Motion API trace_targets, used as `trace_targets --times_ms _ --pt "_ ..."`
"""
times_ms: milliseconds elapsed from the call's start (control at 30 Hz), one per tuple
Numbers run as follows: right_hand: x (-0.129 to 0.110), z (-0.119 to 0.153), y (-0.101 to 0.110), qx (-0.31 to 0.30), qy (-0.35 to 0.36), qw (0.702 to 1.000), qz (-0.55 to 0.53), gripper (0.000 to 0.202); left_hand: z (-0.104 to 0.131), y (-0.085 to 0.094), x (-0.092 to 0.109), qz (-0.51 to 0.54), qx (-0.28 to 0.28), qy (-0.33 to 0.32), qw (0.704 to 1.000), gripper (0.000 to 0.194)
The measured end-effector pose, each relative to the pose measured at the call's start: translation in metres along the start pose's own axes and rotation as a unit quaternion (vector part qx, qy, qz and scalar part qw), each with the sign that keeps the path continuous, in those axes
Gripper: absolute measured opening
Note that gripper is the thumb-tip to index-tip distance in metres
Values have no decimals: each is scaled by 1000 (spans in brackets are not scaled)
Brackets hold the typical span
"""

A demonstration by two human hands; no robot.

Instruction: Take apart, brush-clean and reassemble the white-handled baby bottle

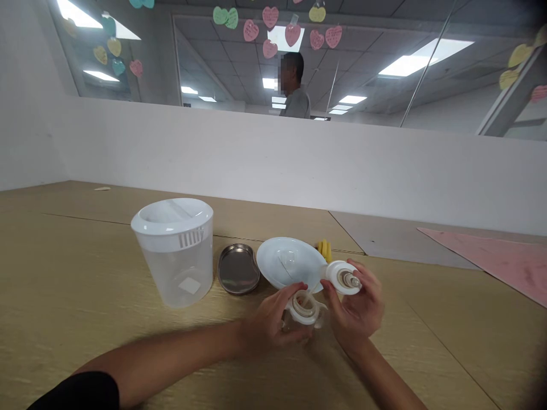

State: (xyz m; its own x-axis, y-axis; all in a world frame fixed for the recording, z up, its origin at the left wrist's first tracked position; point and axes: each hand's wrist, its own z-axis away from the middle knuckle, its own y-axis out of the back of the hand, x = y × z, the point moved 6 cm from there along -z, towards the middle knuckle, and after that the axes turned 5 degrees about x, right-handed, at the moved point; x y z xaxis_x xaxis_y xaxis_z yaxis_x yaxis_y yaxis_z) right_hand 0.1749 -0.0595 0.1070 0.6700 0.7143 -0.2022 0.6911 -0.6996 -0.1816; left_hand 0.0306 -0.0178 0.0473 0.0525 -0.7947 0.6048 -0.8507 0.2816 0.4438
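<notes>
My left hand is wrapped round a clear bottle with a white collar and an open mouth, low in the middle of the view. To its right, my right hand grips a white lid with a clear tip, tilted on its side. A thin, pale tube seems to run from the lid toward the bottle's mouth; its end is too small to make out. Just behind both hands lies a white oval bowl with something clear inside.
A lidded translucent bucket stands at the left, beside a kidney-shaped metal tray. Yellow objects sit behind the bowl. A pink cloth lies at the right. A person shows in the glass above the wall.
</notes>
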Motion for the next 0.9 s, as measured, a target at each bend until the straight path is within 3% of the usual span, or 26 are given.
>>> trace_targets --times_ms 467,900 --pt "8 -9 11 58 58 996 26 56 -3 1 8 -11 9 -72 997 58" --pt "20 -2 6 18 68 997 38 58 -4 3 12 -12 7 -78 997 55"
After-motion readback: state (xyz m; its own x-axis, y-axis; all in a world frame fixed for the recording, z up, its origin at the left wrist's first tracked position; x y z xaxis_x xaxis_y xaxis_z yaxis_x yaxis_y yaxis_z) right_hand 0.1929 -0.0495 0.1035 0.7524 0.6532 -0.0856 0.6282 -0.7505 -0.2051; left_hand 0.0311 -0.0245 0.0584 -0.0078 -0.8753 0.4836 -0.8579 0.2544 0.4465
